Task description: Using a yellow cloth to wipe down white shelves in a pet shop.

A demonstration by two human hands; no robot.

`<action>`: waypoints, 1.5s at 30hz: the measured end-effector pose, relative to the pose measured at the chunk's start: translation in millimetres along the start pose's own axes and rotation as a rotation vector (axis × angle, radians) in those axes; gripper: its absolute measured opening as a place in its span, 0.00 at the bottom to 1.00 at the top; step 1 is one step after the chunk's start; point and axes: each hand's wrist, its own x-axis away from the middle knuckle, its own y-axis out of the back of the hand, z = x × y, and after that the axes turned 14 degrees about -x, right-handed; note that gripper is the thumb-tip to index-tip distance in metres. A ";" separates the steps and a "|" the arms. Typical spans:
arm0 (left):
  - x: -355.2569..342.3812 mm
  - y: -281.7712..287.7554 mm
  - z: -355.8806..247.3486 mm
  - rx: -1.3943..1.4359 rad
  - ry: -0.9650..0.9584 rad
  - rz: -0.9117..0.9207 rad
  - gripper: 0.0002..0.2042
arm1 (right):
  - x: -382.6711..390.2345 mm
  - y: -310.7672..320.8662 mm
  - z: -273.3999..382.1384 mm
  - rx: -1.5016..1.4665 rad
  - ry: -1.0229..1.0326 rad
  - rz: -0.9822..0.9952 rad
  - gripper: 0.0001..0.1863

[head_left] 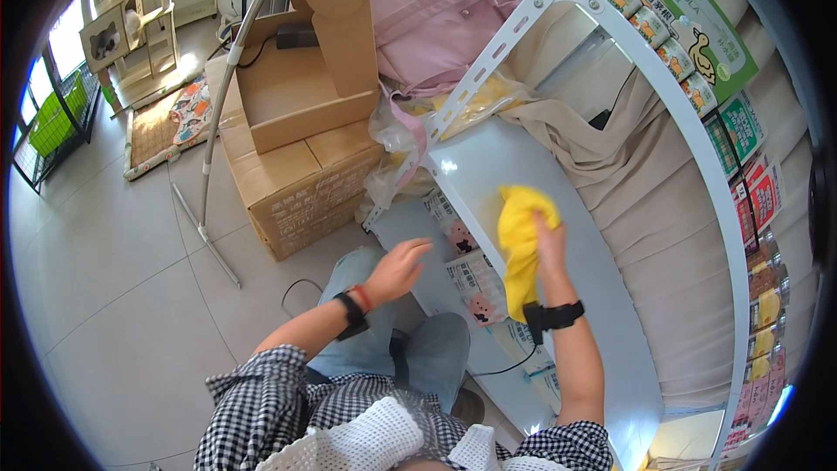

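Note:
A crumpled yellow cloth (518, 231) is gripped in my right hand (549, 242), which is over the pale blue-grey shelf board (602, 314). Part of the cloth hangs down toward my wrist, near the shelf's front edge. My left hand (398, 272) is in the air above my knee, fingers stretched out and holding nothing. Below the board, a lower shelf holds several printed white packages, among them one with a pink picture (478, 288). Both wrists wear dark bands.
A white slotted metal upright (471, 87) rises at the shelf's front corner. Left of it stand an open cardboard box (301, 113) on a larger carton (301, 192) and a pink backpack (445, 17). Beige fabric (645, 209) drapes behind the shelf. Several cans (673, 59) line the right side.

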 end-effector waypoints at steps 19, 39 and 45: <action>123.5 72.9 21.4 -0.123 0.611 -0.153 0.16 | -119.0 -234.4 182.9 -0.317 1.104 -0.329 0.34; 109.0 57.2 25.5 -0.148 0.605 -0.058 0.14 | -70.8 -229.7 -1.4 0.077 0.625 -0.180 0.26; 97.8 55.2 13.8 -0.147 0.581 -0.031 0.14 | -73.3 -217.2 -8.8 0.268 0.547 -0.112 0.25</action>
